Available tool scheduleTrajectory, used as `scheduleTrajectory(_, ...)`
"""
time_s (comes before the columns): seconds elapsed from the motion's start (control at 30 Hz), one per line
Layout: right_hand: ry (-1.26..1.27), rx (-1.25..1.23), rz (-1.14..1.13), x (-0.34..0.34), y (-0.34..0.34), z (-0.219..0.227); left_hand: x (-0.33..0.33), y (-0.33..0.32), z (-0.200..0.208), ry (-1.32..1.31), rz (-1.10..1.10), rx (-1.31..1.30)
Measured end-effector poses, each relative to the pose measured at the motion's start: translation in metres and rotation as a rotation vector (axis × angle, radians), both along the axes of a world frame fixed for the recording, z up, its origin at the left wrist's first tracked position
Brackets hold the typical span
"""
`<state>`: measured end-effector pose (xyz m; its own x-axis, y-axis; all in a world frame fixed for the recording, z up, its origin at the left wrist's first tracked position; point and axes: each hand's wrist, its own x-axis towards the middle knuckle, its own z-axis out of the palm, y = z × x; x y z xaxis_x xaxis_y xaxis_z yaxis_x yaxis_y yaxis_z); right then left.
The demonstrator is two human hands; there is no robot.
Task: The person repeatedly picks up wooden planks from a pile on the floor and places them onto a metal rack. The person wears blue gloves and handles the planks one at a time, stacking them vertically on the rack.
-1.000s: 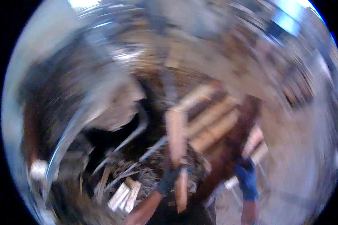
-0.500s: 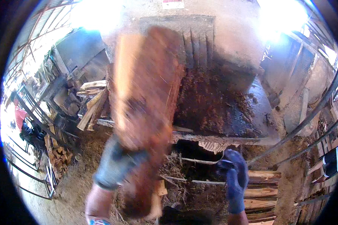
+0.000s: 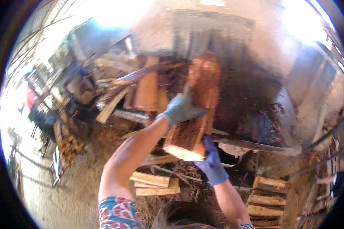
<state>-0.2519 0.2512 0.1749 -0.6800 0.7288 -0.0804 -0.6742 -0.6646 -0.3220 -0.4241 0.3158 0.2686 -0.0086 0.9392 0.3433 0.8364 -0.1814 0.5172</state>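
Note:
A thick split log [image 3: 204, 89] with rough reddish bark slants away from me, its far end over a dark, grimy surface [image 3: 242, 110]. My left hand [image 3: 181, 108], in a grey-green glove, grips it across the upper left side, thumb and forefinger spread apart. At the log's pale near end, my right hand [image 3: 211, 162] in a blue-purple glove holds the lower right corner. Its fingers are partly hidden by the wood. Left of the log, another split piece [image 3: 146, 89] with a pale orange face stands among stacked wood.
A soot-stained wall [image 3: 214, 23] rises behind the surface. Split firewood [image 3: 154, 184] lies on the littered ground below my left forearm; more firewood [image 3: 267, 200] is stacked at the lower right. Dark bars [image 3: 313, 131] curve along the right. A person [image 3: 36, 107] is at the far left.
The log, earlier raised steeply in my left hand, is lower and farther right. My right hand has come from apart onto its near end. The view has shifted, showing more wood on the left.

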Motion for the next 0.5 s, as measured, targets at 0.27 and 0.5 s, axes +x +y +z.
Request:
scheduleTrajectory(0.27,-0.014,-0.029,-0.102,0.046,-0.049,0.000,0.003,-0.071,0.039,-0.421,-0.161,-0.021)
scheduleTrajectory(0.5,-0.061,-0.237,-0.083,0.120,-0.134,-0.037,-0.045,-0.129,0.065,-0.644,-0.010,-0.032)
